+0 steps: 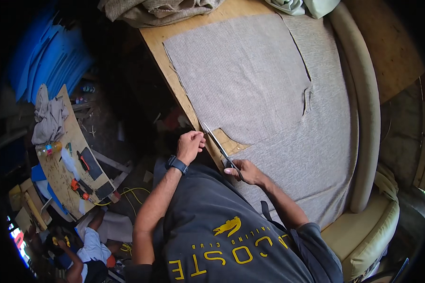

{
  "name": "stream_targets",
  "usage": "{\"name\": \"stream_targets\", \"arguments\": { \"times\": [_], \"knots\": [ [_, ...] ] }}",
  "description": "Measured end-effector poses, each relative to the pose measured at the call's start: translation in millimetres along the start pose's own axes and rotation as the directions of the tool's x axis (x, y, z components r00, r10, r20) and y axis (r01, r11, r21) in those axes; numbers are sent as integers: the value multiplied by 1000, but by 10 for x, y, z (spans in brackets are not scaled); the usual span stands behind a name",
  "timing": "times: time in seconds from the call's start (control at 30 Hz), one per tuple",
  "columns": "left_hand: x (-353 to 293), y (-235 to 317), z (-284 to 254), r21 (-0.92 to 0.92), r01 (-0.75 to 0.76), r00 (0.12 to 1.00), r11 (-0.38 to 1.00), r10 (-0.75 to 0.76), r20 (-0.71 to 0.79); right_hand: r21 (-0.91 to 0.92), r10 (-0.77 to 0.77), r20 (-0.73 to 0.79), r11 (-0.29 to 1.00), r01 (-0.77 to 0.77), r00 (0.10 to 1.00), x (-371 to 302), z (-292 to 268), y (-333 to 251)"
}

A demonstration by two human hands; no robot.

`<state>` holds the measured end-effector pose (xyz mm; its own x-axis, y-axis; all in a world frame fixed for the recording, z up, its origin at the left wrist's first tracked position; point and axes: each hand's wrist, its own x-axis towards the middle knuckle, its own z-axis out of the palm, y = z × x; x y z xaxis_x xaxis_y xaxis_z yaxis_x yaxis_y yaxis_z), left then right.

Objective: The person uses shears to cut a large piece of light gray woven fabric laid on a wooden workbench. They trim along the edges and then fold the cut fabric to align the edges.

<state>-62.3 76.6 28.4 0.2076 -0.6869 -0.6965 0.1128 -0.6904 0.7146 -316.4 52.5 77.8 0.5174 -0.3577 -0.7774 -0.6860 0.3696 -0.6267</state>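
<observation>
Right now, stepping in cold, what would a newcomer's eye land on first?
Probably the big piece of grey woven fabric, spread over the pale wooden table at upper centre. Near its lower-left edge, the right hand holds long silver-bladed, black-handled scissors, with the left hand close beside the blade tips. After that, the bright blue sheets at the far upper left stand out against the dark surroundings.

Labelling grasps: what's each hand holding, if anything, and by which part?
Right hand: scissors, by the handles. Left hand: beside the blades; can't tell whether it grips anything.
</observation>
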Motion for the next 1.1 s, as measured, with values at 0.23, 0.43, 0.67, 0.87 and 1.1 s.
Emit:
{"name": "stream_targets", "arguments": {
  "times": [0.23, 0.43, 0.67, 0.87, 1.1],
  "knots": [
    [129, 89, 43, 23, 24, 999, 999, -23, -30, -185, -20, -83, 983, 5, 996, 61, 141, -52],
    [137, 97, 27, 121, -45, 998, 992, 48, -28, -158, -20, -97, 987, 4, 995, 117, 230, -128],
    [191, 61, 1, 189, -102, 994, 977, 108, -20, -149, -5, -153, 989, -18, 988, 171, 294, -106],
    [240, -72, -106, 283, -205, 976, 937, 217, -12, -63, -66, -186, 996, 55, 980, 207, 317, -148],
    [176, 31, -141, 337, -279, 957, 899, 291, 14, -69, -58, -209, 997, 44, 976, 401, 302, -238]
  ]
}}
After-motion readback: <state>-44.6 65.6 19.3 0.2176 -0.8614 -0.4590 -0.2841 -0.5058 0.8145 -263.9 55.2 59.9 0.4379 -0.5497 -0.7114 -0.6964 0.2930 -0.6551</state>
